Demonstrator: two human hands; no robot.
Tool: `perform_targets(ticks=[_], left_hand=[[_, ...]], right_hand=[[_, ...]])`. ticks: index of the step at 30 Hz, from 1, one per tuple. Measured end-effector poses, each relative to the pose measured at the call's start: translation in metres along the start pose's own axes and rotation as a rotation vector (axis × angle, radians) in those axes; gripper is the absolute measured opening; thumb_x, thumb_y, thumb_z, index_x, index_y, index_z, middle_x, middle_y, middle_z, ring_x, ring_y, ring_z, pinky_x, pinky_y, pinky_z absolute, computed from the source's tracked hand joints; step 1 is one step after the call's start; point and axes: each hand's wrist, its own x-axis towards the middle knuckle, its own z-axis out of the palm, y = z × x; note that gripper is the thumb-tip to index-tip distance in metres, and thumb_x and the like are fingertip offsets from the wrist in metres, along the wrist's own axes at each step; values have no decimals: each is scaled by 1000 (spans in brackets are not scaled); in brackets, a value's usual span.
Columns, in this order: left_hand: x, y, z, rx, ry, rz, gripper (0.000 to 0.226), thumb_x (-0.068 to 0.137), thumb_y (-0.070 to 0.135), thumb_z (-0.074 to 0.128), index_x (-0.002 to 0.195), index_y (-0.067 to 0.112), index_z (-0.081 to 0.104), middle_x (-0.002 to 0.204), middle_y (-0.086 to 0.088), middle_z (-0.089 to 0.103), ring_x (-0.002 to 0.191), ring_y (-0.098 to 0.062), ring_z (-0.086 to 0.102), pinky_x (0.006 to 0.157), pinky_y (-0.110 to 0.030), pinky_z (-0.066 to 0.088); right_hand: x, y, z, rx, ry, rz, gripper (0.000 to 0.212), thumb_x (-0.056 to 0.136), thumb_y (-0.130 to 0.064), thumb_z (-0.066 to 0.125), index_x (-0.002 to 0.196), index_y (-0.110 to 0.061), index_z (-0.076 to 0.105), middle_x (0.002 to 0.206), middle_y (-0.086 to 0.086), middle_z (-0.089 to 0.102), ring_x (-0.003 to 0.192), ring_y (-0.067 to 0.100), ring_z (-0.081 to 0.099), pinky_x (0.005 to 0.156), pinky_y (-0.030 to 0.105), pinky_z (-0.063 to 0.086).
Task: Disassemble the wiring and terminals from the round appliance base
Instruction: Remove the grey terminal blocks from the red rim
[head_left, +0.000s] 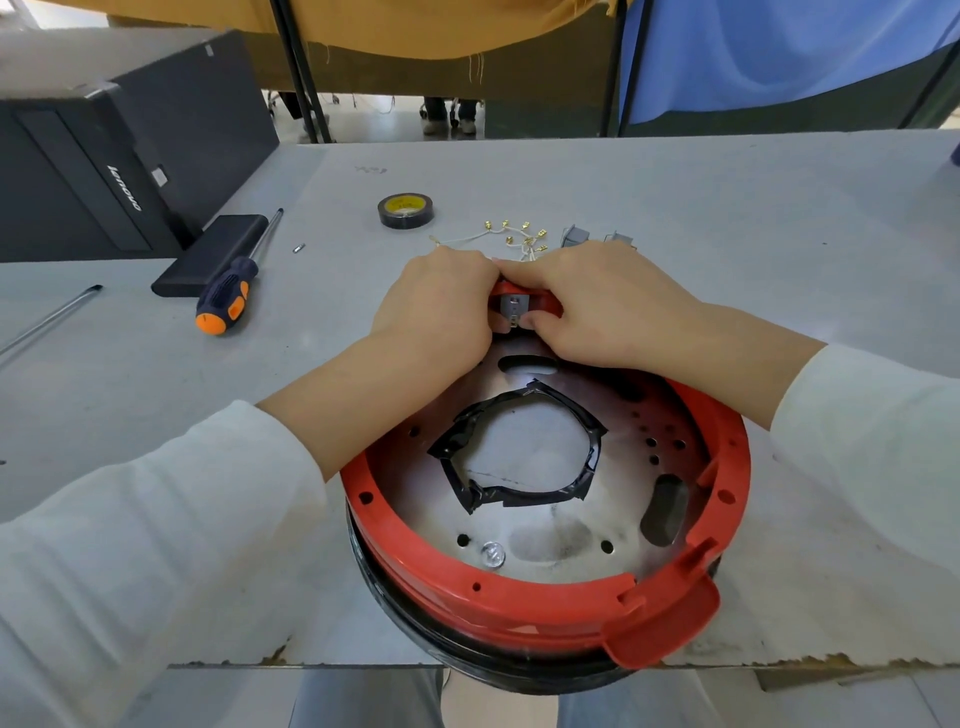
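Red base overhangs the table edge; both hands' fingers pinch its far-rim grey terminal.

A single head-worn wide-angle camera is looking forward and steeply down from just above the table, sitting close over the round red base at the near edge. The view is taking in both forearms and, farther off, hanging cloth.

Both hands pinch a grey terminal block at the red base's far rim.
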Motion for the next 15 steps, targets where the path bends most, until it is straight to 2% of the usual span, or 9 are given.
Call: perform_targets(ticks=[6, 9, 12, 15], left_hand=[[-2, 5, -2, 72, 18, -11, 18, 84, 8, 51, 97, 13, 61, 98, -16, 62, 89, -37, 56, 60, -35, 32], [-1, 6, -1, 91, 13, -20, 18, 83, 4, 48, 94, 13, 60, 97, -16, 61, 81, -33, 50, 60, -35, 32], [-2, 1, -1, 8, -1, -33, 15, 85, 6, 48, 83, 20, 53, 92, -14, 60, 74, -27, 40, 60, -35, 31], [-1, -2, 2, -46, 17, -26, 16, 87, 10, 52, 80, 24, 49, 82, -8, 53, 74, -27, 42, 59, -34, 32]], right_hand=[[5, -1, 0, 5, -36, 58, 37, 87, -25, 51, 124, -29, 55, 98, 6, 66, 97, 32, 55, 61, 33, 32], [6, -1, -1, -10, -73, 76, 40, 86, -20, 50, 125, -32, 53, 100, 7, 66, 94, 32, 56, 60, 32, 33], [3, 1, -2, 11, -76, 75, 27, 90, -27, 52, 117, -28, 54, 105, 7, 65, 99, 32, 56, 65, 34, 36], [2, 1, 0, 35, -64, 78, 24, 90, -30, 52, 114, -28, 56, 104, 5, 65, 98, 31, 56, 63, 34, 34]])
